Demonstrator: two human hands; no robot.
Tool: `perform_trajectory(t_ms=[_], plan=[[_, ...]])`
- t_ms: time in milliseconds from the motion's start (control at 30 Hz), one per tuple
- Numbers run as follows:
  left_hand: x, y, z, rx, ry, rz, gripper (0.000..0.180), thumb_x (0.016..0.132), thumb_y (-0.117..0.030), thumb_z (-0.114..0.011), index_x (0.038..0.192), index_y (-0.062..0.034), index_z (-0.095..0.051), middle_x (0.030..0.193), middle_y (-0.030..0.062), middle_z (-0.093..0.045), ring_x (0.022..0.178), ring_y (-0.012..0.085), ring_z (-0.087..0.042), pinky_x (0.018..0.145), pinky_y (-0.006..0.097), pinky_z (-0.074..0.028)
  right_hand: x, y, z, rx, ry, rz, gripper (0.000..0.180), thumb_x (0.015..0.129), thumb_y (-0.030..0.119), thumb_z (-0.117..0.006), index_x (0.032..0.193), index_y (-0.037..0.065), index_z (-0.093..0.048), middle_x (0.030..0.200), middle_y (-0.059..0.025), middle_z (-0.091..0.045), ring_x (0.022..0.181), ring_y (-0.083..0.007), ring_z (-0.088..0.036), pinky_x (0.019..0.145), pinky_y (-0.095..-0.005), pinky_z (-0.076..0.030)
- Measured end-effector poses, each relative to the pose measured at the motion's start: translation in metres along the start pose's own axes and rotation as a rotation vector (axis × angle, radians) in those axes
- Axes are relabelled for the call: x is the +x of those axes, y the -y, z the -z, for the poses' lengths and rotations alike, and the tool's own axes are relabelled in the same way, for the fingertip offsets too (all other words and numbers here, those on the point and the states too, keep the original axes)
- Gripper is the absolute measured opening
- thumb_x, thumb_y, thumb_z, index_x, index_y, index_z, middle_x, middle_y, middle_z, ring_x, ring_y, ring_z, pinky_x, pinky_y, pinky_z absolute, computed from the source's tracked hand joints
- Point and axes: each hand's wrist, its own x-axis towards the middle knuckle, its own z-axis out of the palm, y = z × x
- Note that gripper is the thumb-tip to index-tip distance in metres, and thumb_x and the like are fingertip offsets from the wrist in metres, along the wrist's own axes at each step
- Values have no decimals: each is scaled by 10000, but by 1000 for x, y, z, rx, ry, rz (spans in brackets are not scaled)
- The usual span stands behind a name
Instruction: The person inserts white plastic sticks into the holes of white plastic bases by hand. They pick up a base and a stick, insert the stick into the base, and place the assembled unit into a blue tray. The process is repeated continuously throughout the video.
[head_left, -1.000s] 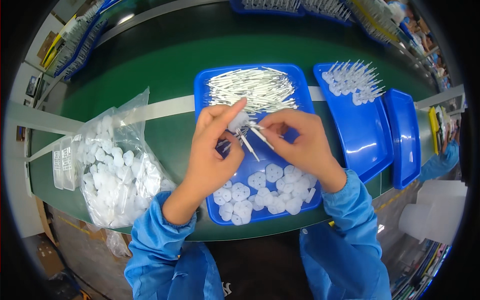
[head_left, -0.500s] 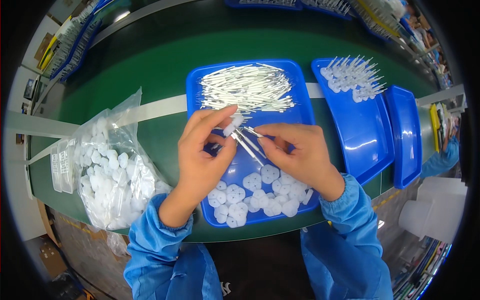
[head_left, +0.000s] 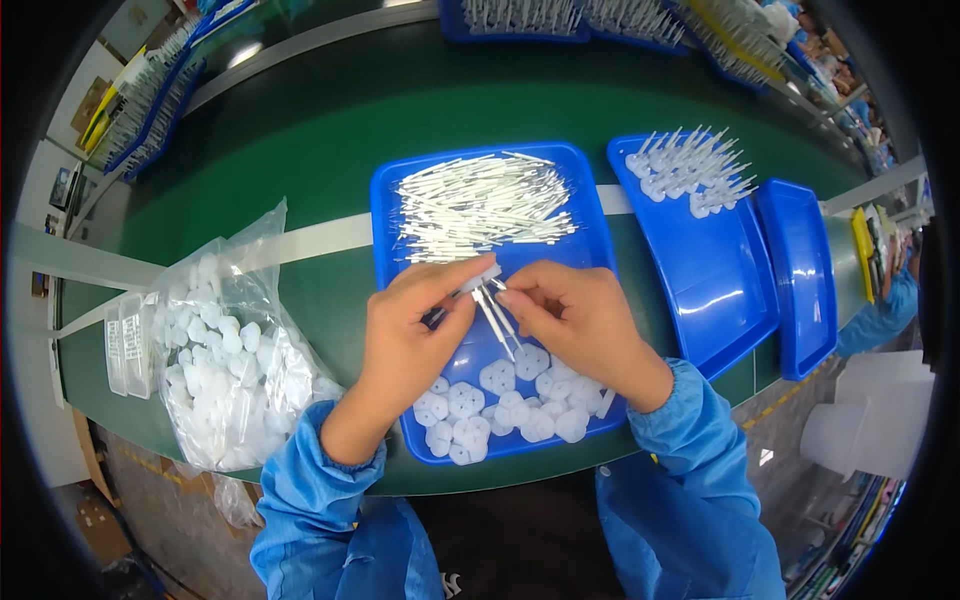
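Over the middle blue tray (head_left: 555,254), my left hand (head_left: 405,325) pinches a white flower-shaped plastic disc (head_left: 481,278) between thumb and fingers. Several thin white rods (head_left: 497,322) stick out of the disc, pointing down toward me. My right hand (head_left: 590,318) is closed on another thin rod, its fingertips right beside the disc; most of that rod is hidden. A heap of loose white rods (head_left: 480,205) fills the tray's far half. Loose flower-shaped discs (head_left: 510,408) lie in its near part, below my hands.
A clear plastic bag (head_left: 225,370) of white discs lies at the left. On the right, a blue tray (head_left: 715,310) carries discs with upright rods (head_left: 690,180) at its far end. Another blue tray (head_left: 803,280) leans beside it. Filled trays (head_left: 560,20) stand at the back.
The disc has tilted in my left hand, and its rods point more steeply down. My right fingertips have drawn closer to the disc with the rod. The view has shifted slightly.
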Motion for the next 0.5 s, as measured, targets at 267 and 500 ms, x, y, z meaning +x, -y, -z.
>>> perform_trajectory(t_ms=[267, 500], plan=[[-6, -4, -2, 166, 21, 7, 472, 905, 70, -752, 1342, -97, -813, 1036, 111, -819, 795, 126, -721, 740, 259, -590, 5, 1, 3, -392, -131, 301, 123, 943, 202, -826, 883, 109, -772, 680, -42, -707, 604, -216, -692, 594, -377, -470], [-8, 0, -7, 129, -40, 44, 425, 892, 24, -790, 1296, -102, -833, 886, 118, -794, 689, 139, -718, 657, 289, -573, 7, -4, 1, -511, -162, 477, 122, 928, 203, -829, 846, 137, -768, 684, -14, -705, 600, -211, -664, 621, -379, -430]])
